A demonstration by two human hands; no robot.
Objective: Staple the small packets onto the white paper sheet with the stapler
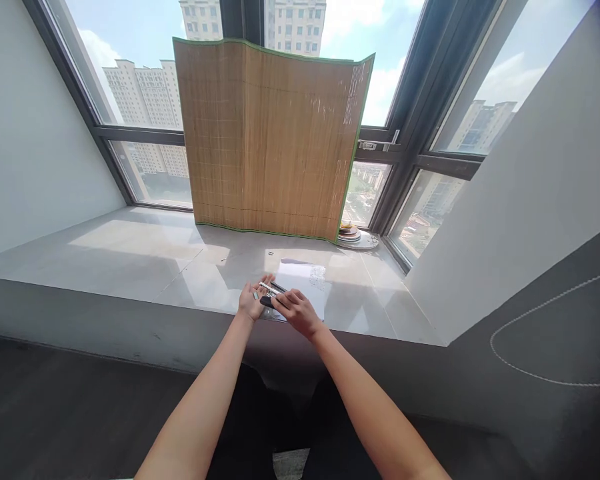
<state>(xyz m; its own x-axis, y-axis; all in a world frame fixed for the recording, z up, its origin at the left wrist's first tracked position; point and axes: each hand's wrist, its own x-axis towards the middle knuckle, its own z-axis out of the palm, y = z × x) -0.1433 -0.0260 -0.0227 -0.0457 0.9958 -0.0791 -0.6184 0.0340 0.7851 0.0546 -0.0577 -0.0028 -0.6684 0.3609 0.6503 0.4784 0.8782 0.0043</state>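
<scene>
Over the front part of the window sill, my right hand (296, 311) grips a stapler (269, 301) with black parts. Its silvery upper part is swung apart from the dark base. My left hand (251, 303) is palm up just left of it, fingers partly spread near the stapler's front end. A small silvery strip, which looks like staples (255, 295), rests in that hand at the thumb side. Beneath and behind both hands lie white sheets of paper (295, 272), one with a patch of dark print.
A bamboo mat (275, 140) with green edging stands against the window. Stacked plates (359, 239) sit at its right corner. Tiny dark pieces (271, 253) lie on the sill (130, 257) behind the paper. A beaded cord (510, 320) hangs at the right.
</scene>
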